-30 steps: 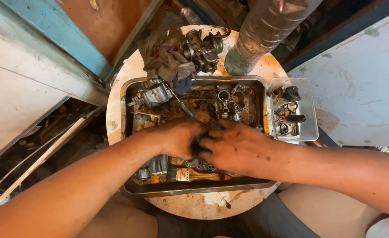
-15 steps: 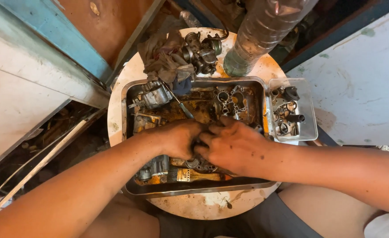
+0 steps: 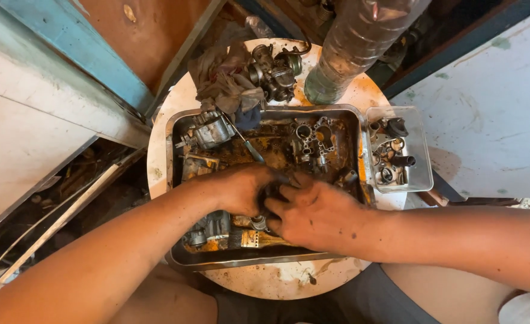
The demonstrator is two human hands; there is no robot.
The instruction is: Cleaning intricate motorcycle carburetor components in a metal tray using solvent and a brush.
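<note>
Resting on one round white table (image 3: 175,114), one metal tray (image 3: 265,259) takes up most of the top, its floor smeared with orange-brown grime. At the far edge, right of centre, stands one clear plastic bottle (image 3: 349,54). Left of the bottle lies one grey rag (image 3: 223,84), with one carburettor (image 3: 274,72) just beside it. At the tray's right side sits one clear plastic box (image 3: 424,174) of small fittings. Inside the tray, one carburettor body (image 3: 208,129) lies far left and another (image 3: 313,141) far centre; a third engine part (image 3: 214,227) lies near left. Both hands meet over the tray's middle: the left hand (image 3: 244,189) and right hand (image 3: 316,213) are closed together around one small dark part (image 3: 271,193), mostly hidden between the fingers.
</note>
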